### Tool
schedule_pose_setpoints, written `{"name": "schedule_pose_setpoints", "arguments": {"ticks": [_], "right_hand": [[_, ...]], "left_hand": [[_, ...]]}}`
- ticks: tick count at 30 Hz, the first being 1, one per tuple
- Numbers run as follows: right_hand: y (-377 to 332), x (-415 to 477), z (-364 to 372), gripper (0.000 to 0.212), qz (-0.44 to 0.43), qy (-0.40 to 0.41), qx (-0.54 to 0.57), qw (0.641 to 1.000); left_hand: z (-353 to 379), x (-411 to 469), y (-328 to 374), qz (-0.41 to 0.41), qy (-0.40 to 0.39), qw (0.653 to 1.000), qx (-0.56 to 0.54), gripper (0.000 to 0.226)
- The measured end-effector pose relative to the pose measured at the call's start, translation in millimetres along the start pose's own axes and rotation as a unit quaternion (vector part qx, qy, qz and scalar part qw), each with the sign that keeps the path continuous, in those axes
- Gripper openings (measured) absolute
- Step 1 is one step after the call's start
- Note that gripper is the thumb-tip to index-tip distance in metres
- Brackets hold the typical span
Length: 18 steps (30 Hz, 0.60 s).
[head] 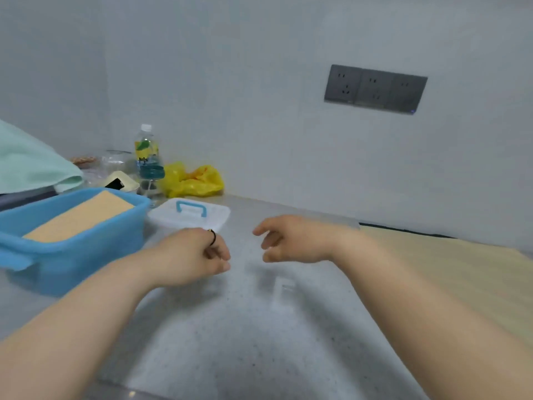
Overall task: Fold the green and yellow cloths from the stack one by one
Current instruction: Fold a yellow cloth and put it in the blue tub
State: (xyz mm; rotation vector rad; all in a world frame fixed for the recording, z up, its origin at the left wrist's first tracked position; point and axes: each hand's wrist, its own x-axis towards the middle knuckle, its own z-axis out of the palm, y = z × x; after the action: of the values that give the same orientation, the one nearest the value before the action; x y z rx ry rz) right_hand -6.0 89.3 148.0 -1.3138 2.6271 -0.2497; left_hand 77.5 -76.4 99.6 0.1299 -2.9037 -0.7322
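In the middle of the frame, over the grey speckled counter [230,342], my two hands hovered close together without touching. My left hand [196,255] was clenched: the fingers were curled under, the thumb tip lay against them, and I could see nothing inside the grip. A dark ring [212,237] sat on one finger of that hand. My right hand [300,238] was released, its fingers loosely bent and a little spread, pointing toward the left hand and holding nothing.

Neither hand touched a cloth. The yellow cloth [78,217] lay folded flat inside the blue tub [86,249] at the left of the frame, its top surface near the tub's rim. The green cloth [28,163], pale mint, was draped at the upper left edge of the frame, behind and above the tub; what it rested on was cut off by the frame.

Just right of the tub, and partly behind my left knuckles, lay a clear lid [190,215] with a blue handle. Farther back, against the wall, stood a bottle [147,151] with a yellow label, and beside it a crumpled yellow bag [193,180]. A dark socket panel [375,89] was set in the wall at the upper right. A pale wooden surface [461,269] ran under my right forearm at the right of the frame.
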Motion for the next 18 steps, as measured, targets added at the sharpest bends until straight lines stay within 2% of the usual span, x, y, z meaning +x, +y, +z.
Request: {"name": "schedule_pose_setpoints", "arguments": {"ticks": [2, 5, 8, 11, 13, 18], "right_hand": [[41, -41, 17, 0.048, 0.058, -0.008, 0.029, 0.998], [97, -93, 44, 0.049, 0.143, -0.003, 0.06, 0.988], [143, -147, 65, 0.057, 0.202, 0.01, 0.066, 0.977], [169, -185, 80, 0.063, 0.242, 0.055, 0.089, 0.965], [180, -203, 91, 0.066, 0.255, 0.077, 0.083, 0.96], [183, -219, 110, 0.027, 0.245, 0.113, 0.107, 0.957]], "left_hand": [[42, 9, 19, 0.028, -0.039, 0.999, -0.021, 0.006], [96, 17, 32, 0.05, -0.08, 0.995, -0.027, 0.031], [136, 18, 43, 0.062, -0.042, 0.997, 0.008, 0.048], [148, 17, 42, 0.065, 0.002, 0.997, 0.042, 0.05], [150, 17, 40, 0.065, 0.0, 0.997, 0.041, 0.05], [152, 17, 40, 0.061, 0.007, 0.997, 0.044, 0.048]]}}
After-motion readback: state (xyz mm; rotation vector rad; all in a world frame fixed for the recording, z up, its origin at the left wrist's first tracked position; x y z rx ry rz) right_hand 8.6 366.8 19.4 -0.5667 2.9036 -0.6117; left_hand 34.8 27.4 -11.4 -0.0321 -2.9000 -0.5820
